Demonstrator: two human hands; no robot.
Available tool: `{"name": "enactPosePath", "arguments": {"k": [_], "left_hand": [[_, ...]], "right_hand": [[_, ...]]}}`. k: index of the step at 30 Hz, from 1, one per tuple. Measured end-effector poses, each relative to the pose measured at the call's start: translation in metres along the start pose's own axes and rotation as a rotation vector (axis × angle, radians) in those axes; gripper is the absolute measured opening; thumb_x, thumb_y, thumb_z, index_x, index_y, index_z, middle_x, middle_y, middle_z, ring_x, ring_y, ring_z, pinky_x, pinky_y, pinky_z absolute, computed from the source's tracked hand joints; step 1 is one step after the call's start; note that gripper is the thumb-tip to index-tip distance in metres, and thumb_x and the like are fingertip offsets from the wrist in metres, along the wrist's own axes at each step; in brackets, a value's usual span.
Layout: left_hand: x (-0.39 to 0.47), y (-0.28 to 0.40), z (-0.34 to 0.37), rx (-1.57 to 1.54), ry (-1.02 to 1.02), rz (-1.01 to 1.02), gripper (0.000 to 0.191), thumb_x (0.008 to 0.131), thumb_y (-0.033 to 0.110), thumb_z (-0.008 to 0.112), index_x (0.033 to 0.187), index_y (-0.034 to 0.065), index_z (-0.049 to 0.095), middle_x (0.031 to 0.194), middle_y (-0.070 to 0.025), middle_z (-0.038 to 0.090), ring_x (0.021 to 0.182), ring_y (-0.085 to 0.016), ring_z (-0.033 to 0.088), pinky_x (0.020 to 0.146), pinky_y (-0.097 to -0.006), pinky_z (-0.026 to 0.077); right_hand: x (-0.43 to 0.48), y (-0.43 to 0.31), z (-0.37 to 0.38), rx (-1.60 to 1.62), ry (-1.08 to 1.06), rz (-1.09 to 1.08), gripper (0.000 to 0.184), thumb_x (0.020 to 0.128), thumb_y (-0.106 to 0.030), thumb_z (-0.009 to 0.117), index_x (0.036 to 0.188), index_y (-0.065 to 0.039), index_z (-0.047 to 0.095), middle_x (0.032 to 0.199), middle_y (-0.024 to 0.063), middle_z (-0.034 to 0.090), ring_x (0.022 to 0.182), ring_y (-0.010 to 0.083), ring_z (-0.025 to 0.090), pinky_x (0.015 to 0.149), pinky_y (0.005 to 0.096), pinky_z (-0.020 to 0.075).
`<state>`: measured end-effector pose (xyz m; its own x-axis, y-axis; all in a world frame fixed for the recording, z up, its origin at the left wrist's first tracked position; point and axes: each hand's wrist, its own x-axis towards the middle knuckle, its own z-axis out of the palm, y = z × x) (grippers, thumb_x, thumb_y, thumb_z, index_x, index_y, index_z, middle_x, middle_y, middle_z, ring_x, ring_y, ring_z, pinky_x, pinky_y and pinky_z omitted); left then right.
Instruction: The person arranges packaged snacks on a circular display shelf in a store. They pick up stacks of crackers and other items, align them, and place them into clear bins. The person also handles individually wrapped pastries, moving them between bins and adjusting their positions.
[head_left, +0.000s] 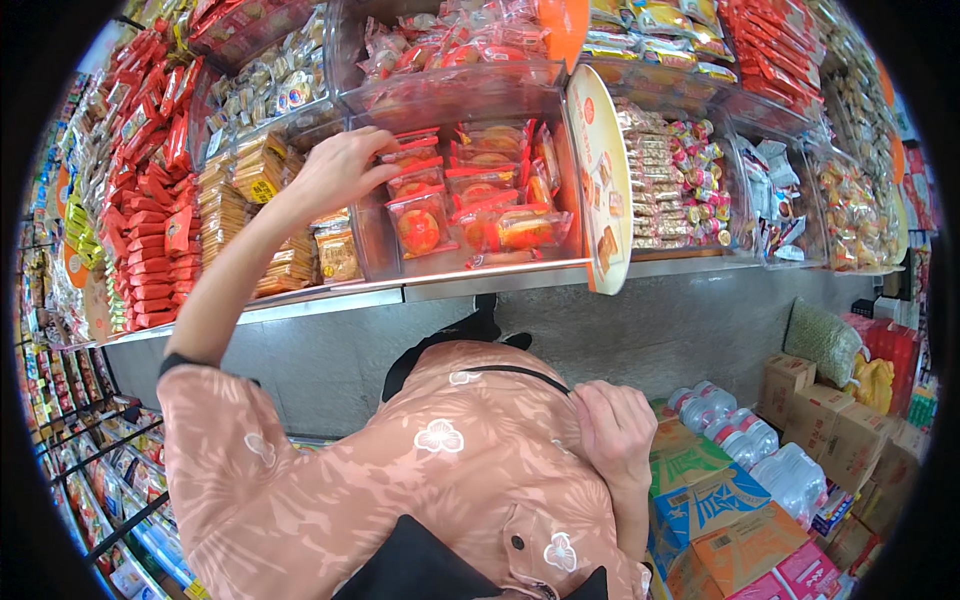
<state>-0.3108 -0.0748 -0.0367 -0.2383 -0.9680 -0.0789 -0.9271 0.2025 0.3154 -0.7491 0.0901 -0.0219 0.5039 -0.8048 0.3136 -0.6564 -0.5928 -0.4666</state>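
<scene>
My left hand (341, 169) reaches over the left wall of a clear plastic bin (570, 187). Its fingertips are at the back left row of red-and-clear wrapped pastry packets (420, 221); whether they pinch a packet cannot be made out. More of these packets (517, 229) lie in the middle and right of the same bin, some flat, some on edge. Down by my waist, my right hand (613, 424) is closed at the end of a thin black strap (517, 369) that crosses my pink patterned shirt (442, 480). The inside of that fist is hidden.
Left of the bin are stacked biscuit packs (289, 262) and red packets (154, 255). An oval printed sign (604, 180) projects at its right edge, beside wrapped sweets (660, 180). Cartons (720, 495) and shrink-wrapped bottles (787, 480) stand on the floor at lower right.
</scene>
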Motion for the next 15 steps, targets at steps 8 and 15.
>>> {"name": "enactPosePath", "arguments": {"k": [8, 15], "left_hand": [[0.063, -0.057, 0.091, 0.114, -0.36, 0.052, 0.033, 0.085, 0.031, 0.076, 0.103, 0.005, 0.069, 0.098, -0.0175, 0.072, 0.095, -0.039, 0.07, 0.08, -0.0492, 0.055], [0.062, -0.052, 0.109, 0.374, -0.411, 0.127, 0.035, 0.085, 0.025, 0.075, 0.108, -0.0011, 0.069, 0.095, -0.0176, 0.074, 0.093, -0.036, 0.074, 0.073, -0.0467, 0.059]], "right_hand": [[0.062, 0.005, -0.004, -0.153, 0.232, 0.056, 0.017, 0.086, -0.003, 0.079, 0.102, -0.003, 0.072, 0.098, 0.0126, 0.073, 0.084, 0.0298, 0.07, 0.075, 0.0413, 0.055], [0.151, 0.024, 0.016, -0.087, 0.388, 0.026, 0.018, 0.085, -0.001, 0.08, 0.101, -0.001, 0.073, 0.103, 0.0144, 0.073, 0.088, 0.0306, 0.07, 0.078, 0.0415, 0.0554]]}}
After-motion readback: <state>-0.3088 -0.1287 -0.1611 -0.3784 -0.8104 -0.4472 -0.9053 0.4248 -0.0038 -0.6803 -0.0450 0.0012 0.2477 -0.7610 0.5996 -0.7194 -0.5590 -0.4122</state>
